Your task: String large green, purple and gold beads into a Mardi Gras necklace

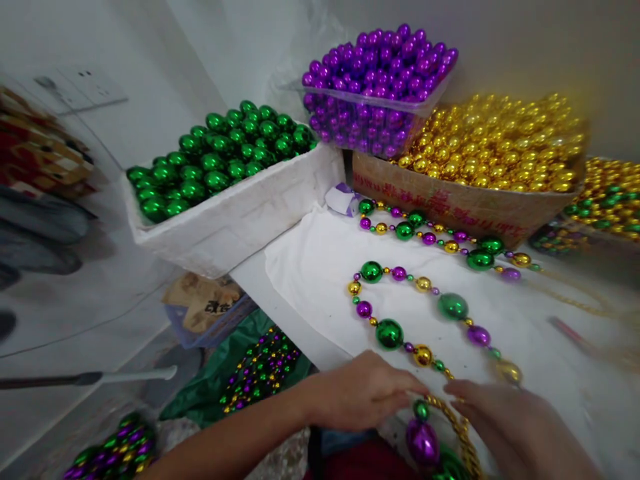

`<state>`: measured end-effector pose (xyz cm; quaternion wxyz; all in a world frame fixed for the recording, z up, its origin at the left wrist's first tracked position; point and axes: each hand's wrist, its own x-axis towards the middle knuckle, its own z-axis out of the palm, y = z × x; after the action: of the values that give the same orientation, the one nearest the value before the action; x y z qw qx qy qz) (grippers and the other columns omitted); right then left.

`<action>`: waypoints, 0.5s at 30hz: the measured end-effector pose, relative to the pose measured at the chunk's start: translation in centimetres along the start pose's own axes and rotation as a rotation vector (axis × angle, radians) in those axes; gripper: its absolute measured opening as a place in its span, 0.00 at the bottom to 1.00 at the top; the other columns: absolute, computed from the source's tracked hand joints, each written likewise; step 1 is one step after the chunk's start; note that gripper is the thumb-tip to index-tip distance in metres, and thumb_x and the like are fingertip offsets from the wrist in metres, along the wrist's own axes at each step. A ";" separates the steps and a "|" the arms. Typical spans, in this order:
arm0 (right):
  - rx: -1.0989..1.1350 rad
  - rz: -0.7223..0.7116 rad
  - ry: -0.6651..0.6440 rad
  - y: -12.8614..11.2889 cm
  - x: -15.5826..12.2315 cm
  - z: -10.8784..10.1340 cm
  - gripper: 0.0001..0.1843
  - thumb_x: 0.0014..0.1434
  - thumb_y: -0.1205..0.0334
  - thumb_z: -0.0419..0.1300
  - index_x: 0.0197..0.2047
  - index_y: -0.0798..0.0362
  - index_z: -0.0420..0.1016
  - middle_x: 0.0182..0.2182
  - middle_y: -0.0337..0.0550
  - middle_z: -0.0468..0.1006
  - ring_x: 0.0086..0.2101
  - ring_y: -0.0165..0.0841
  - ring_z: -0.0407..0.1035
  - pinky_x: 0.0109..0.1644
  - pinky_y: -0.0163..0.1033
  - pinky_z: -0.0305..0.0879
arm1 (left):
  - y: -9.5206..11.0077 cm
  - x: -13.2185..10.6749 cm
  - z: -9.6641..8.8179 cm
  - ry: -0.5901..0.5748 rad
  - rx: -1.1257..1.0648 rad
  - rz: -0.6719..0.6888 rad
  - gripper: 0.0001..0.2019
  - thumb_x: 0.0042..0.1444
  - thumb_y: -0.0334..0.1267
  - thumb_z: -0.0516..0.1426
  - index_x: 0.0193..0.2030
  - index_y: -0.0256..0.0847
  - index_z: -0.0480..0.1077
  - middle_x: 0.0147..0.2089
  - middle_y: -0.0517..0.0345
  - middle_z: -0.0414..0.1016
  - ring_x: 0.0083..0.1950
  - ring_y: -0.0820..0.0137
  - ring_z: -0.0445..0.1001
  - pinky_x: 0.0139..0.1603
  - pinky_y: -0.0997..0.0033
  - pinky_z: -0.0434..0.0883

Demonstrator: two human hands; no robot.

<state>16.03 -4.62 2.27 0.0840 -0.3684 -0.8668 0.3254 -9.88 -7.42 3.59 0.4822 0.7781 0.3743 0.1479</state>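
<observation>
A bead necklace [389, 334] with green, purple and gold balls curves over the white cloth, and its near part hangs at the table's front edge. My left hand [370, 390] is closed, its fingertips pinching the strand beside a small green bead. Just to its right, my right hand [515, 417] is somewhat blurred; its fingertips are closed on the same strand by the gold bead chain [463, 430]. A large purple bead [423, 442] hangs below and between the hands. Farther back lies a second bead necklace [404, 231], stretched along the cardboard box.
Behind the cloth [310, 287] stand a white foam box [240, 223] of green balls, a clear tub [367, 100] of purple balls and a cardboard box [450, 200] of gold balls. Below left, finished-looking strands [260, 367] lie on green plastic near a blue basket [190, 333].
</observation>
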 end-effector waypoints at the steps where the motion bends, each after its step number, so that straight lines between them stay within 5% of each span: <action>1: -0.016 0.014 0.044 0.0 1.8 -0.4 0.16 0.64 0.57 0.50 0.51 0.44 0.75 0.27 0.39 0.79 0.26 0.31 0.72 0.29 0.32 0.61 | -0.6 0.0 -0.9 0.033 0.019 -0.022 0.16 0.67 0.39 0.45 0.53 0.42 0.71 0.42 0.55 0.79 0.41 0.71 0.76 0.44 0.75 0.68; 4: 0.122 0.185 -0.075 0.1 8.6 -1.0 0.28 0.61 0.58 0.54 0.64 0.50 0.61 0.18 0.33 0.69 0.22 0.30 0.65 0.27 0.34 0.55 | -3.2 -0.1 -3.3 0.169 0.062 -0.098 0.16 0.67 0.40 0.46 0.48 0.38 0.73 0.38 0.55 0.78 0.38 0.72 0.74 0.40 0.76 0.67; 9: 0.396 0.382 -0.277 0.5 18.4 0.3 0.41 0.52 0.62 0.61 0.67 0.60 0.54 0.20 0.31 0.64 0.22 0.27 0.58 0.25 0.33 0.51 | -9.0 -0.9 -4.4 0.429 0.135 -0.190 0.16 0.67 0.39 0.46 0.45 0.37 0.73 0.41 0.54 0.78 0.43 0.69 0.74 0.46 0.72 0.67; 15: 0.345 0.426 -0.357 1.4 21.6 1.7 0.39 0.49 0.62 0.63 0.64 0.62 0.60 0.19 0.30 0.63 0.21 0.26 0.56 0.26 0.33 0.51 | -11.6 -0.8 -6.0 0.455 0.248 -0.132 0.16 0.68 0.36 0.43 0.46 0.40 0.71 0.41 0.57 0.78 0.44 0.69 0.75 0.66 0.58 0.55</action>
<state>0.72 10.22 -1.97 -0.0782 -0.4588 -0.7033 0.5374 -19.06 -1.21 -3.37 0.2953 0.7518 0.5382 0.2406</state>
